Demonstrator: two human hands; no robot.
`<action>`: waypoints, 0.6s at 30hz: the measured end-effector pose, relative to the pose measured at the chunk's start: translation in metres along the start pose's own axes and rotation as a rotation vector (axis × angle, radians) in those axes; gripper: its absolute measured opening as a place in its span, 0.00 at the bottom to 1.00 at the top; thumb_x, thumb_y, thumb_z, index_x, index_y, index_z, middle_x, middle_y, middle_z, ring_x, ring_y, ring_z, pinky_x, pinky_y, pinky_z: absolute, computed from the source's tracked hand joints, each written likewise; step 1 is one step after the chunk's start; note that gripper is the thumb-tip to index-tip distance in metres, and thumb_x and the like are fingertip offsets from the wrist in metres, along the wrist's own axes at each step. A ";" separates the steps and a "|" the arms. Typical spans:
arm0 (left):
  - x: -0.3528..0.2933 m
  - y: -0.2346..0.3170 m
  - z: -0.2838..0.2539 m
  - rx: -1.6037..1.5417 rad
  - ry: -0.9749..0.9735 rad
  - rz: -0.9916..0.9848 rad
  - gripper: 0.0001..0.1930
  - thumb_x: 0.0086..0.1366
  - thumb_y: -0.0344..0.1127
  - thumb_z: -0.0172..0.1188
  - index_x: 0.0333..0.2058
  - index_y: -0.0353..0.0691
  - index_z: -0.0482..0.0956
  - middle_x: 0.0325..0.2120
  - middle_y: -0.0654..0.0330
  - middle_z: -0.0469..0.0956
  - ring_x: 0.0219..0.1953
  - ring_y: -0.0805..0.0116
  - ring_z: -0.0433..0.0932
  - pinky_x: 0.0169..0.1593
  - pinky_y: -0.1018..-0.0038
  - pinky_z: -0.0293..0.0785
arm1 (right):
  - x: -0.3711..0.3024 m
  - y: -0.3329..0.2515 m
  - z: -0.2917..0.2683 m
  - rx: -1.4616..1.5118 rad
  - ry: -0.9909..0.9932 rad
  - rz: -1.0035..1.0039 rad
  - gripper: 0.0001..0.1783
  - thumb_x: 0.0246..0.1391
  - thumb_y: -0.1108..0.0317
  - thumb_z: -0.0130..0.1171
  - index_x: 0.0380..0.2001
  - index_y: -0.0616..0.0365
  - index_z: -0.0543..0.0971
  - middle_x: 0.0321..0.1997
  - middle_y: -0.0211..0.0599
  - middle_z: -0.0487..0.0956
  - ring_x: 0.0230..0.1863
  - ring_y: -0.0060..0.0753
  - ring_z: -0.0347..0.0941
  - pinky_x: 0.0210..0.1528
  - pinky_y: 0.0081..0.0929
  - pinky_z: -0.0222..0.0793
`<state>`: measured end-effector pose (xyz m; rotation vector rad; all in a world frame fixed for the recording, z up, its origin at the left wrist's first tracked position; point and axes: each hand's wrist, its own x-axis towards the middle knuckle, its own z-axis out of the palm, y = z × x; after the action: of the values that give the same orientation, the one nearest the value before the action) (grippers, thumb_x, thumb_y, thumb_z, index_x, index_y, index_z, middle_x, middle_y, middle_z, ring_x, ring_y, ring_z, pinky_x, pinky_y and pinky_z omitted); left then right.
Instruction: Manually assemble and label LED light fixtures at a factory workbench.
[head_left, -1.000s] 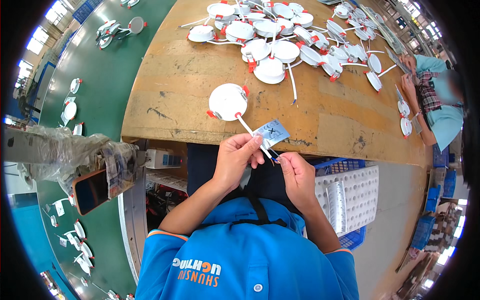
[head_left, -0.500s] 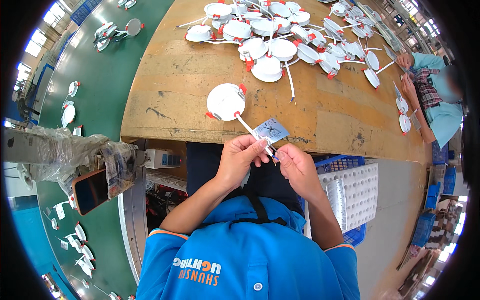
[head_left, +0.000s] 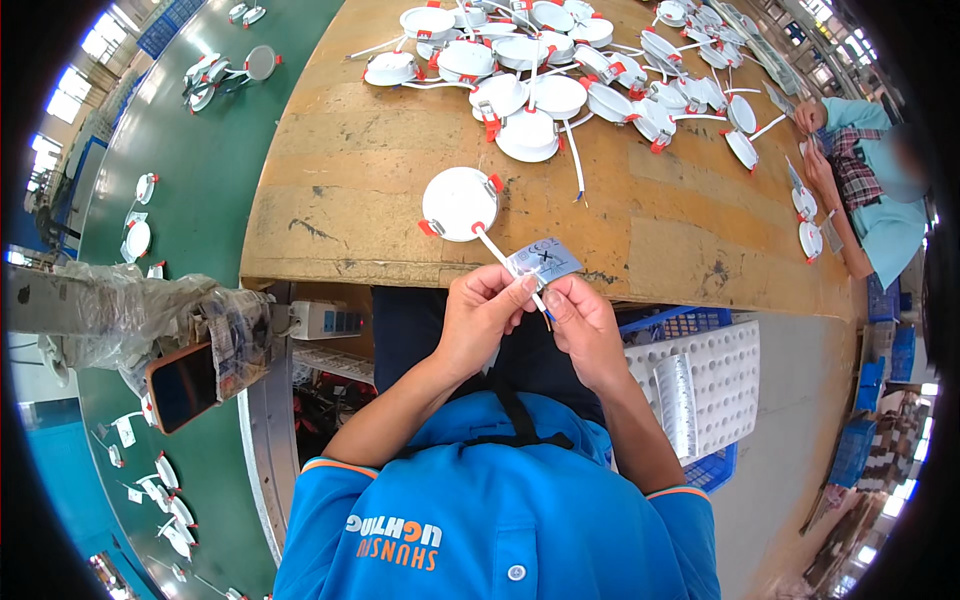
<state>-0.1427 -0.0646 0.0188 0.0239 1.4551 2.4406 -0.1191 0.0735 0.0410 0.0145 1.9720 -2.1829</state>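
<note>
Lamp [head_left: 459, 204] near the table's front edge [head_left: 380, 272]: likely light, stiff, best gripped by its rim [head_left: 425, 203] — left hand [head_left: 477, 318] pinches its bendy cable [head_left: 494, 247], right hand [head_left: 585, 325] narrowed beside the label [head_left: 546, 260].

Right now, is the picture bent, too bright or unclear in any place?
Head view: the brown table bows at its edges, the corners are black; head view: the windows at upper left look washed out, the green table has glare near its top; head view: left hand and right hand look fairly sharp.
</note>
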 end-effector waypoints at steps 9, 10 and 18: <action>0.003 -0.003 -0.004 0.081 -0.011 0.025 0.08 0.57 0.34 0.56 0.23 0.37 0.74 0.16 0.66 0.73 0.15 0.84 0.64 0.17 0.88 0.57 | 0.007 0.005 0.003 -0.137 0.102 -0.057 0.09 0.55 0.68 0.47 0.24 0.61 0.70 0.20 0.23 0.68 0.23 0.12 0.58 0.26 0.14 0.56; 0.003 -0.003 -0.004 0.081 -0.009 0.035 0.09 0.58 0.34 0.55 0.22 0.37 0.74 0.16 0.67 0.72 0.15 0.85 0.64 0.17 0.88 0.57 | 0.008 0.006 0.003 -0.176 0.098 -0.071 0.09 0.55 0.69 0.47 0.24 0.61 0.71 0.19 0.23 0.68 0.23 0.12 0.59 0.25 0.14 0.56; 0.003 0.004 -0.001 -0.171 0.040 0.008 0.09 0.59 0.36 0.53 0.23 0.38 0.71 0.12 0.67 0.68 0.12 0.84 0.60 0.14 0.87 0.53 | 0.011 0.003 0.013 -0.272 0.166 -0.208 0.05 0.51 0.73 0.51 0.24 0.62 0.71 0.17 0.25 0.68 0.20 0.12 0.59 0.22 0.15 0.57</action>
<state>-0.1466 -0.0666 0.0216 -0.0566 1.2590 2.5770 -0.1280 0.0593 0.0382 -0.0542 2.4505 -2.0684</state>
